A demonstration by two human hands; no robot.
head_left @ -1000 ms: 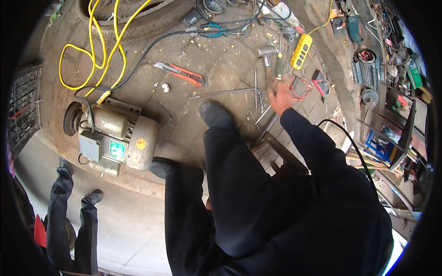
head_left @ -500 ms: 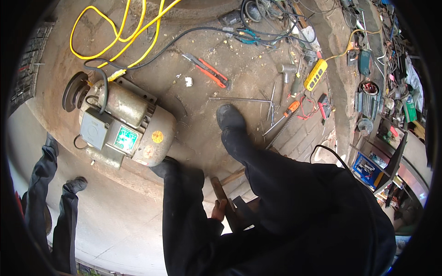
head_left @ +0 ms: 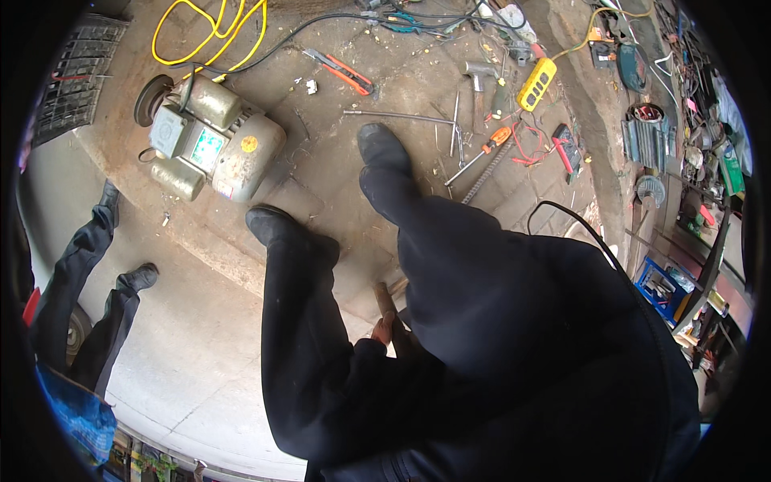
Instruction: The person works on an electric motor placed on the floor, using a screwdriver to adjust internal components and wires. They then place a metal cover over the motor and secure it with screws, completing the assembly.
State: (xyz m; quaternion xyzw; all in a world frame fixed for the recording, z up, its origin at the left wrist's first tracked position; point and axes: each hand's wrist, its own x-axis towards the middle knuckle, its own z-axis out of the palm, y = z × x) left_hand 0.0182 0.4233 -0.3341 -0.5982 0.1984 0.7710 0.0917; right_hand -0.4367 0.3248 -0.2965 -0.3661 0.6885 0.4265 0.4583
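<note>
My left hand (head_left: 384, 329) is low between my legs, fingers wrapped round a brown bar (head_left: 382, 297), perhaps part of a stool frame. My right hand is out of sight. In front of my boots (head_left: 381, 149) lie a long socket wrench (head_left: 393, 116), an orange-handled screwdriver (head_left: 491, 143), a hammer (head_left: 480, 71), a ribbed steel rod (head_left: 482, 178) and an orange utility knife (head_left: 349, 76). The electric motor (head_left: 249, 153), with a pulley on one end, stands at the upper left.
Yellow cable (head_left: 217, 32), black leads, a yellow pendant control (head_left: 536, 84) and a red-and-black meter (head_left: 567, 149) lie ahead. Cluttered parts and a blue crate (head_left: 658, 289) line the right. Another person's legs (head_left: 100, 241) are at left, near a plastic crate (head_left: 72, 80).
My right hand, earlier stretched out over the tools, has withdrawn out of sight. The view has shifted, and the motor sits higher in the picture.
</note>
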